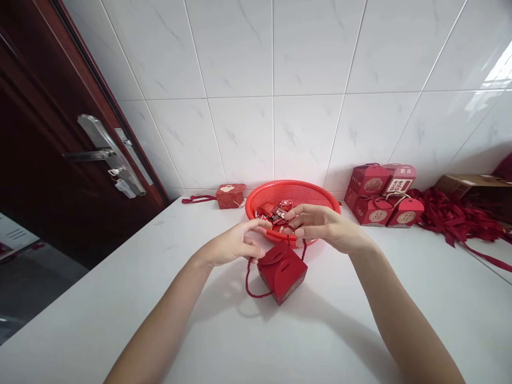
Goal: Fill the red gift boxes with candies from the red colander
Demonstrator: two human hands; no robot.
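Observation:
A small red gift box [285, 274] with slotted rounded flaps sits turned at an angle in front of me. Twisted red cord handles are looped at its near and far sides. My left hand [234, 244] is at its left, the lower fingers curled at the near cord [256, 296] and the index finger stretched forward. At the far side, my right hand [328, 226] has its thumb and fingers bent together at the other cord [304, 249]. The exact grip points are partly hidden behind the fingers.
Behind the box stands a red plastic basket [296, 185] with wrapped sweets [278, 213]. A patterned red box [231, 196] is by the wall. Several decorated boxes [372, 208] and heaped red ribbons [456, 216] lie right, near a cardboard box [472, 184]. A door [52, 106] is left.

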